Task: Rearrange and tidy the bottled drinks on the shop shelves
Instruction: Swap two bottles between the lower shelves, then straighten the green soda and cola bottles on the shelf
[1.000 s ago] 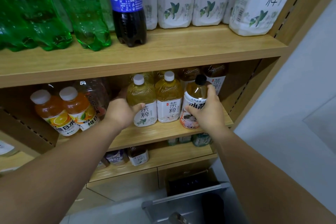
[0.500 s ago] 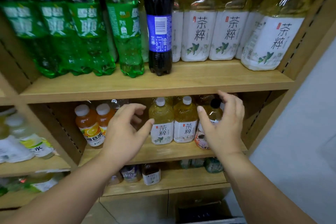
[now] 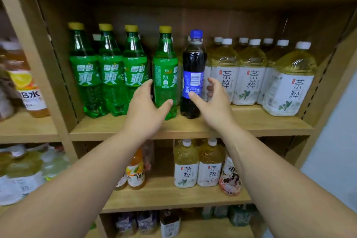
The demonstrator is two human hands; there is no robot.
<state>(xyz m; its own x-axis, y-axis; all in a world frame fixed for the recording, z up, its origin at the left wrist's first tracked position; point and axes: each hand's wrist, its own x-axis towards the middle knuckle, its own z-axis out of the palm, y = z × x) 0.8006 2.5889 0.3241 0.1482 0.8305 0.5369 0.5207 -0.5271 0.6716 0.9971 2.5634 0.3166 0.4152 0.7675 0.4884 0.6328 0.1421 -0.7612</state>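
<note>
A green soda bottle with a yellow cap (image 3: pixel 165 67) and a dark cola bottle with a blue label and cap (image 3: pixel 194 60) stand side by side at the middle of the wooden shelf board (image 3: pixel 251 123). My left hand (image 3: pixel 146 110) is spread around the green bottle, fingers along its left side and thumb across its lower front. My right hand (image 3: pixel 214 106) is spread around the cola bottle, thumb tip on the label and fingers to its right. Neither bottle is lifted.
Three more green soda bottles (image 3: pixel 110 71) stand to the left, and several large tea bottles (image 3: pixel 249 75) to the right. The shelf below holds small tea bottles (image 3: pixel 186 166) and orange drinks (image 3: pixel 136 172). Another bay on the left holds an orange bottle (image 3: pixel 29 91).
Both hands have left the small bottles on the lower shelf and risen to the shelf above. My view has tilted up with them.
</note>
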